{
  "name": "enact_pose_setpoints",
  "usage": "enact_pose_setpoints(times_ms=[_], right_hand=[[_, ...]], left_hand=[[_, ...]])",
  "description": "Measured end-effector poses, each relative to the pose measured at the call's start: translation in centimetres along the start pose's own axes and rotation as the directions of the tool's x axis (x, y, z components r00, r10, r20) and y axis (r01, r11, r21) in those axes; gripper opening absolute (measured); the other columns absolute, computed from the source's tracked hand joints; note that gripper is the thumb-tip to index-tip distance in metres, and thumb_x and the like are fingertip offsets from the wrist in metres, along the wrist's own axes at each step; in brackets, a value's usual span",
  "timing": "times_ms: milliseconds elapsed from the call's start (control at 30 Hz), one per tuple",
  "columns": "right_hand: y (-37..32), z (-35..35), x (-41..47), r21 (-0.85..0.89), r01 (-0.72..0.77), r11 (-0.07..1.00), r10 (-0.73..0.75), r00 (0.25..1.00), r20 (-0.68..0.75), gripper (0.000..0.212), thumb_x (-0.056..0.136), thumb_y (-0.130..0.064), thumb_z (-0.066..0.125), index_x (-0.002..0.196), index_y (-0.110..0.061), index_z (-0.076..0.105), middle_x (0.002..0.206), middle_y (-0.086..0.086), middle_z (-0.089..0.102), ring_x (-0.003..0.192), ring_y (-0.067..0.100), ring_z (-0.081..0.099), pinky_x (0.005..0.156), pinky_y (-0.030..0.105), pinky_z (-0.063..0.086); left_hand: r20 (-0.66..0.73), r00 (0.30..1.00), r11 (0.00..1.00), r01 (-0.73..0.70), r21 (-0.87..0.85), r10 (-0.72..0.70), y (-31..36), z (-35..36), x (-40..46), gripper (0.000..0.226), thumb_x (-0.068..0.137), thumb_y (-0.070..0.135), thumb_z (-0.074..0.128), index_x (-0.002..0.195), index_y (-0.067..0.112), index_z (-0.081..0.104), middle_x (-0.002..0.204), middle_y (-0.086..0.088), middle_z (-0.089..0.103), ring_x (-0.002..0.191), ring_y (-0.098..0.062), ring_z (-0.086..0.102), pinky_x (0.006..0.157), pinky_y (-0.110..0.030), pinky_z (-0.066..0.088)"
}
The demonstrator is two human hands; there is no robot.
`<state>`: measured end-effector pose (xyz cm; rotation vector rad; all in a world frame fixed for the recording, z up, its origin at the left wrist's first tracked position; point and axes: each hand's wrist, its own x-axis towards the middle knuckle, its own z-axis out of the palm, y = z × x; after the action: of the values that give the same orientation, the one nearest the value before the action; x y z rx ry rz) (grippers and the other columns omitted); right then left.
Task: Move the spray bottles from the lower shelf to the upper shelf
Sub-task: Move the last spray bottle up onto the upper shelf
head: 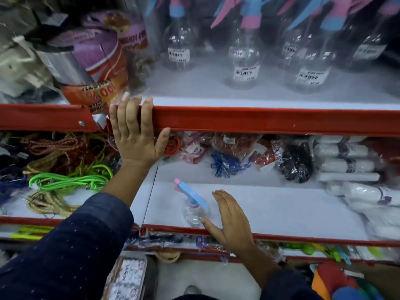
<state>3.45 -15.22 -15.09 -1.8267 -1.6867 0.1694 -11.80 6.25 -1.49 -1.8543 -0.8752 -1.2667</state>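
Observation:
One clear spray bottle (191,210) with a blue and pink trigger head stands near the front of the lower shelf (281,213). My right hand (230,219) is open just to its right, thumb tip touching the bottle's base, fingers spread and not closed around it. My left hand (136,135) grips the red front edge of the upper shelf (259,120), fingers over the top and thumb underneath. Several clear spray bottles (244,59) with barcode labels and pink and blue heads stand on the upper shelf.
Purple and orange packages (97,61) crowd the upper shelf's left. Coiled ropes and green cord (65,182) lie on the lower left. Bagged cords (229,163) and white rolls (346,163) line the lower shelf's back and right. More goods sit below.

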Motion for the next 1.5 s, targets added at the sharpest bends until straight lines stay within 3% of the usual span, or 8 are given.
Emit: enact_pose_setpoints(times_ms=[167, 300, 433, 667, 900, 1067, 1267, 1500], right_hand=[[-0.3, 2.1, 0.3, 0.190, -0.137, 0.972, 0.118, 0.987, 0.107, 0.079, 0.077, -0.066, 0.057, 0.134, -0.013, 0.045, 0.134, -0.001, 0.051, 0.122, 0.007, 0.042, 0.100, 0.004, 0.027], [-0.9, 2.9, 1.2, 0.241, -0.168, 0.956, 0.140, 0.982, 0.130, 0.076, 0.071, -0.064, 0.066, 0.132, -0.025, 0.044, 0.127, -0.013, 0.051, 0.112, 0.003, 0.052, 0.088, 0.019, 0.047], [-1.4, 2.8, 1.4, 0.277, -0.169, 0.946, 0.141, 0.983, 0.116, 0.060, 0.073, -0.054, 0.068, 0.124, -0.030, 0.049, 0.118, -0.015, 0.054, 0.104, 0.006, 0.057, 0.081, 0.030, 0.052], [-2.7, -0.5, 1.6, 0.320, -0.128, 0.939, 0.145, 0.989, -0.030, 0.060, 0.068, -0.045, 0.076, 0.119, -0.033, 0.049, 0.111, -0.017, 0.056, 0.099, 0.002, 0.056, 0.080, 0.012, 0.044], [-5.1, -7.3, 2.9, 0.290, 0.026, 0.957, 0.058, 0.959, -0.278, 0.067, 0.062, -0.039, 0.080, 0.122, -0.023, 0.053, 0.106, -0.016, 0.055, 0.097, 0.003, 0.057, 0.082, 0.011, 0.044], [-7.1, -12.4, 4.8, 0.235, 0.171, 0.957, -0.066, 0.916, -0.396, 0.063, 0.058, -0.036, 0.082, 0.112, -0.015, 0.057, 0.098, -0.017, 0.052, 0.090, -0.013, 0.047, 0.077, 0.003, 0.037], [-10.4, -17.9, 7.8, 0.214, 0.240, 0.947, -0.138, 0.904, -0.405, 0.057, 0.058, -0.044, 0.078, 0.101, -0.009, 0.064, 0.086, 0.003, 0.063, 0.077, 0.018, 0.058, 0.067, 0.028, 0.048], [-13.1, -20.4, 12.5, 0.267, 0.246, 0.932, -0.133, 0.915, -0.380, 0.061, 0.059, -0.048, 0.080, 0.112, -0.024, 0.063, 0.103, -0.013, 0.065, 0.096, 0.006, 0.062, 0.083, 0.021, 0.050]], left_hand=[[-0.003, 1.000, 1.000, 0.012, 0.017, -0.012, -0.1, 0.3, -0.1, 0.056, 0.097, 0.049, 0.025, 0.139, 0.013, 0.027, 0.134, -0.014, 0.032, 0.135, -0.029, 0.019, 0.120, -0.038, 0.003], [0.003, 1.000, 0.999, 0.027, 0.020, -0.027, -0.1, 0.2, -0.1, 0.056, 0.097, 0.050, 0.023, 0.139, 0.013, 0.026, 0.135, -0.013, 0.029, 0.135, -0.027, 0.014, 0.120, -0.036, 0.002], [0.005, 1.000, 0.999, 0.023, 0.027, -0.024, -0.1, 0.2, 0.1, 0.056, 0.096, 0.050, 0.023, 0.140, 0.014, 0.025, 0.136, -0.013, 0.030, 0.136, -0.027, 0.015, 0.120, -0.037, 0.003], [0.026, 1.000, 1.000, 0.015, 0.014, -0.015, 0.1, -0.2, 0.3, 0.056, 0.097, 0.049, 0.024, 0.141, 0.014, 0.023, 0.135, -0.014, 0.030, 0.136, -0.027, 0.015, 0.120, -0.038, 0.002], [0.067, 0.997, 1.000, 0.026, -0.007, -0.025, 0.2, -0.6, 0.6, 0.057, 0.097, 0.047, 0.029, 0.141, 0.011, 0.026, 0.136, -0.015, 0.030, 0.133, -0.034, 0.024, 0.120, -0.039, 0.001], [0.097, 0.995, 0.999, 0.040, -0.032, -0.037, 0.3, -1.0, 0.7, 0.057, 0.098, 0.046, 0.032, 0.142, 0.011, 0.025, 0.137, -0.016, 0.030, 0.135, -0.034, 0.022, 0.120, -0.042, 0.004], [0.091, 0.995, 0.998, 0.049, -0.049, -0.045, 0.3, -1.3, 0.9, 0.057, 0.097, 0.045, 0.034, 0.141, 0.008, 0.030, 0.136, -0.019, 0.036, 0.134, -0.035, 0.025, 0.119, -0.046, 0.011], [0.081, 0.996, 0.996, 0.053, -0.077, -0.046, 0.4, -1.5, 1.2, 0.055, 0.097, 0.047, 0.032, 0.140, 0.012, 0.030, 0.135, -0.018, 0.039, 0.131, -0.035, 0.031, 0.119, -0.044, 0.012]])
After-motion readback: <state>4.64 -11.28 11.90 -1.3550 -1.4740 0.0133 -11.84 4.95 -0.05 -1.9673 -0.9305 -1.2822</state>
